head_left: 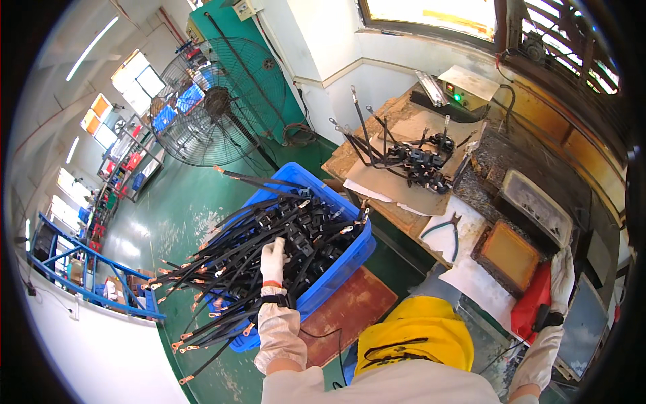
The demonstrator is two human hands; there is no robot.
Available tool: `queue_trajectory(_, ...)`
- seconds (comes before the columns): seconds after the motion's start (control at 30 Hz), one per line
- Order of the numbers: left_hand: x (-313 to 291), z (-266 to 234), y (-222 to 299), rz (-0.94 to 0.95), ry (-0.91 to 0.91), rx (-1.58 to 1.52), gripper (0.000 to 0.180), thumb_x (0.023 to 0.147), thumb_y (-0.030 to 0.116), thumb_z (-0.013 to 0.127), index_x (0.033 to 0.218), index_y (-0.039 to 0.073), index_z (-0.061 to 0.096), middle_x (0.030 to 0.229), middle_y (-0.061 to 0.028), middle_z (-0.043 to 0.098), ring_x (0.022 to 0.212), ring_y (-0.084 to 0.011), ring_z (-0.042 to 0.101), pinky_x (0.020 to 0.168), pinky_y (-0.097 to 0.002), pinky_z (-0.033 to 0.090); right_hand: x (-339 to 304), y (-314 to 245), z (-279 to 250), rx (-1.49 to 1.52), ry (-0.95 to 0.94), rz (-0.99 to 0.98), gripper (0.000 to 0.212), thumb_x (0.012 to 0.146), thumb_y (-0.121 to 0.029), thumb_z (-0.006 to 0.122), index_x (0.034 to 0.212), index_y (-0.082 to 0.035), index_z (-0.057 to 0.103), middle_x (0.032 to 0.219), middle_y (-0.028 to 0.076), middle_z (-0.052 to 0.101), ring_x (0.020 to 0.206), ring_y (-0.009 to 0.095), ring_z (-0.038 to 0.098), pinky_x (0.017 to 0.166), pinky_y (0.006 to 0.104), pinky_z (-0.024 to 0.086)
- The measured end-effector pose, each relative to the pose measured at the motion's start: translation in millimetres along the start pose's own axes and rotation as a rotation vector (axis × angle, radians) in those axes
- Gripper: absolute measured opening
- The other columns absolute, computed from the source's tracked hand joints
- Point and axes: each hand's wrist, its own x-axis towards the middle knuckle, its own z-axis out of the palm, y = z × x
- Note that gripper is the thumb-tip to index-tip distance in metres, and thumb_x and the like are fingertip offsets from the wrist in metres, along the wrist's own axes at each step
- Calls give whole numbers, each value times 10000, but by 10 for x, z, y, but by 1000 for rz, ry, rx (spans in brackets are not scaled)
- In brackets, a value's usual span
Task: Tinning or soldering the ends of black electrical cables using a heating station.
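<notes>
My left hand (273, 262), in a white glove, reaches over a blue plastic bin (367, 252) heaped with black cables (245, 246) that carry copper lugs and black connector blocks. Its fingers point away from me, slightly apart, against the top of the heap; no cable shows clearly in its grasp. My right hand (562, 273), also gloved, is at the far right beside a metal tray (515, 212) and a red sheet (528, 306). Its fingers blend with the tray's edge, so their hold is unclear.
On the wooden workbench (397, 111) are more black cable assemblies (420, 161) on cardboard, blue-handled pliers (454, 236), an amber-filled square pan (509, 257) and a control box (468, 91) with a green light. A large floor fan (217, 101) stands beyond the bin.
</notes>
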Motion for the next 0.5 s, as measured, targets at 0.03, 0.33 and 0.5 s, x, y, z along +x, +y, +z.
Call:
queue_trajectory(0.03,3,15,18,-32,10,-114,462,835,435,600,1007,9,554,780,-42,541,613,-112,505,561,-269,468,-6,-4,-22,-2,-29,1,458,955,-169,435,1364,-15,300,1318,95,423,1109,172,501,961,300,443)
queue_trajectory(0.33,8,305,154,-147,-190,-502,353,795,314,683,951,22,558,730,-25,507,548,-96,460,495,-235,445,-13,-2,-28,0,-81,-13,456,953,-162,435,1359,-2,302,1306,108,434,1105,187,502,972,321,432)
queue_trajectory(0.5,209,386,62,-343,-57,-806,247,822,275,660,704,101,531,584,24,450,427,-75,398,377,-180,368,5,26,-42,14,2,-12,449,952,-167,437,1352,-1,318,1307,109,432,1142,196,484,984,328,421)
